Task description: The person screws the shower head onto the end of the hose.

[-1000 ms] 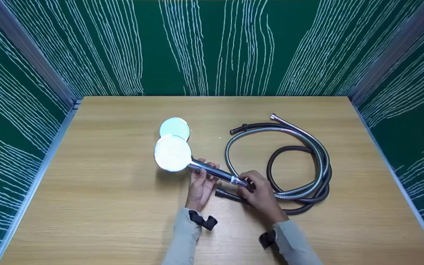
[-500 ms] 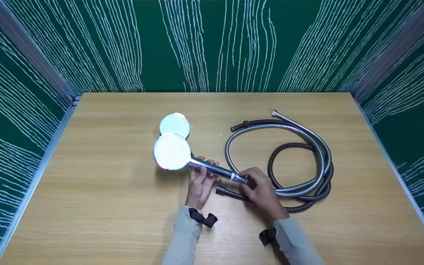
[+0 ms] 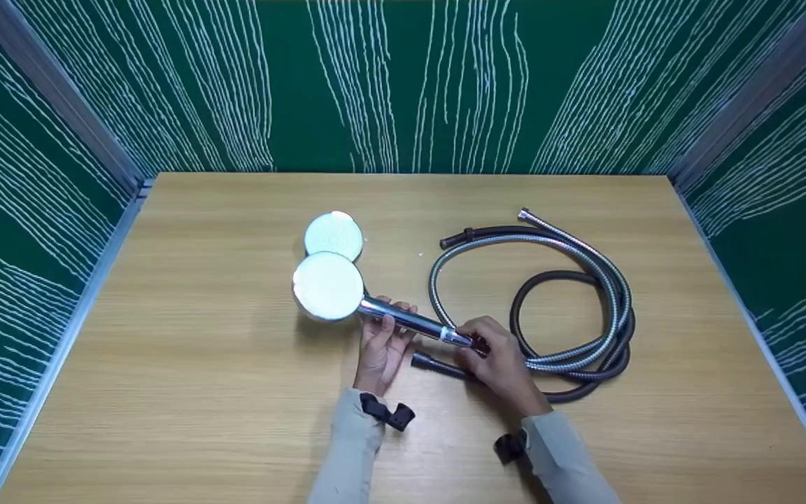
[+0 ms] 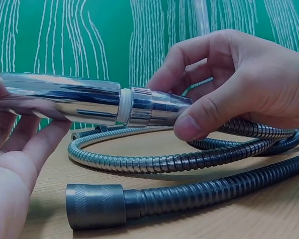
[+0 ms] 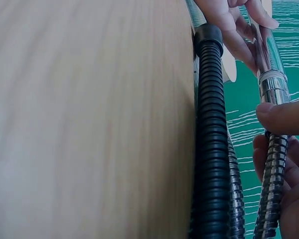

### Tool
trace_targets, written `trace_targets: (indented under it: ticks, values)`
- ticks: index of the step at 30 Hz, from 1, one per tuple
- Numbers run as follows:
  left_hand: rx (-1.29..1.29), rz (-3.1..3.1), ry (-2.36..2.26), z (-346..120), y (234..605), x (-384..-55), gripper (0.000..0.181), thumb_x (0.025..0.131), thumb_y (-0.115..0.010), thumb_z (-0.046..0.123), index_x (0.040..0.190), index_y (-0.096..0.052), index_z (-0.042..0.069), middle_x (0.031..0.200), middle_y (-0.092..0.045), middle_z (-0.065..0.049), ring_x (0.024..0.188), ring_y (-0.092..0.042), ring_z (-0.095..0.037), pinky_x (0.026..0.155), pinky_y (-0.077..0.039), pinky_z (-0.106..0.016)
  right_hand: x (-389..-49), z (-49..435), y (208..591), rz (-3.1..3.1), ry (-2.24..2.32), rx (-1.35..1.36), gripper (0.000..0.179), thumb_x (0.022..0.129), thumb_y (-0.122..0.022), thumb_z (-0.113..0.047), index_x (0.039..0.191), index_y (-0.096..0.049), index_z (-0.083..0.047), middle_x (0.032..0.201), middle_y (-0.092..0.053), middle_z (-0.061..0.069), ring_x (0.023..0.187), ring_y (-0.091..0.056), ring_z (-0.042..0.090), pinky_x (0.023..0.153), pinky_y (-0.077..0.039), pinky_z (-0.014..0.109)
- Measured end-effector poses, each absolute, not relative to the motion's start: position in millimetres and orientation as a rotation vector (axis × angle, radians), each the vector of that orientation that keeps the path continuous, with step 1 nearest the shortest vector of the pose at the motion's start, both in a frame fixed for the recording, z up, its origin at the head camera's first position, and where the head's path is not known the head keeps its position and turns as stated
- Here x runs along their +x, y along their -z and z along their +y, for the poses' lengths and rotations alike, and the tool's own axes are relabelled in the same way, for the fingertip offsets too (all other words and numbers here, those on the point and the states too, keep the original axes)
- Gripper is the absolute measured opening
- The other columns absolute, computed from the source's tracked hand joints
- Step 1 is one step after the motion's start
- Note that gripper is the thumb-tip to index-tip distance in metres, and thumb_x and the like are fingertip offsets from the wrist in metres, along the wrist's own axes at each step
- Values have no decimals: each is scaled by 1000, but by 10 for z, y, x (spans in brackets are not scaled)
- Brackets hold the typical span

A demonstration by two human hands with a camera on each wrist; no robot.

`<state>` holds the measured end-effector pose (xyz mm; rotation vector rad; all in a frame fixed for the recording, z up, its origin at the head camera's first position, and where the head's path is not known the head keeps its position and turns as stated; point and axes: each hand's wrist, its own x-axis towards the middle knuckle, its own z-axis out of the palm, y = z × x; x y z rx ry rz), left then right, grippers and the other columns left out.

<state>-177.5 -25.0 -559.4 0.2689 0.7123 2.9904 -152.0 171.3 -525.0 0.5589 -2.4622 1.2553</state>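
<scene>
My left hand [image 3: 383, 350] holds the chrome handle of a hand shower [image 3: 406, 320], thumb on top and fingers beneath. Its round white face [image 3: 328, 285] looks up at the head camera. At the handle's lower end, my right hand [image 3: 499, 364] pinches the tapered chrome nut [image 4: 162, 107] of the silver metal hose [image 5: 272, 191]. The nut is in line with the handle, and a narrow band of white thread [image 4: 124, 105] shows between them in the left wrist view. Part of the nut is hidden by my right fingers.
A second round shower head [image 3: 334, 234] lies just behind the held one. The black hose [image 3: 550, 280] lies coiled on the wooden table [image 3: 200, 392] with the silver hose, its dark end fitting [image 4: 95, 206] below my hands. Green walls [image 3: 403, 84] enclose the table.
The head view has shifted slightly. Both hands stay at the shower handle and hose nut, with only small movement of the right fingers.
</scene>
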Motion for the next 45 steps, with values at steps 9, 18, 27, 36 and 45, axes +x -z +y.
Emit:
trace_targets:
  ticks: [9, 18, 27, 36, 45]
  values:
    - [244, 702, -3005, -252, 5605, -1776, 22, 91, -59, 11, 110, -50, 16, 104, -64, -5, 104, -63, -22, 96, -56, -39, -1522, 1710, 5262, -2485, -1259, 531, 33, 70, -76, 10, 96, -67, -9, 95, -67, 3, 87, -62, 13, 73, -59, 23]
    - [248, 682, -3011, -247, 5624, -1781, 22, 92, -56, 7, 111, -48, 15, 104, -64, -6, 104, -63, -23, 93, -57, -37, -1514, 1697, 5247, -2512, -1214, 511, 34, 71, -76, 11, 98, -68, -8, 95, -67, 4, 89, -64, 17, 77, -60, 29]
    - [257, 710, -3009, -232, 5616, -1780, 20, 93, -54, 8, 111, -49, 16, 103, -64, -5, 104, -62, -21, 93, -57, -36, -1528, 1683, 5253, -2455, -1192, 519, 36, 64, -75, 17, 90, -66, -7, 88, -63, 3, 76, -58, 12, 62, -55, 20]
    - [272, 682, -3016, -239, 5615, -1784, 20, 94, -52, 7, 112, -48, 16, 105, -64, -6, 104, -62, -21, 95, -56, -36, -1553, 1703, 5240, -2439, -1212, 539, 33, 67, -76, 13, 92, -68, -8, 90, -67, 2, 81, -63, 15, 69, -58, 23]
    - [221, 675, -3028, -248, 5593, -1794, 20, 94, -52, 5, 110, -49, 16, 104, -64, -6, 103, -63, -21, 96, -56, -38, -1546, 1710, 5195, -2561, -1172, 531, 31, 77, -72, 8, 103, -68, -7, 98, -69, 7, 90, -66, 20, 77, -61, 35]
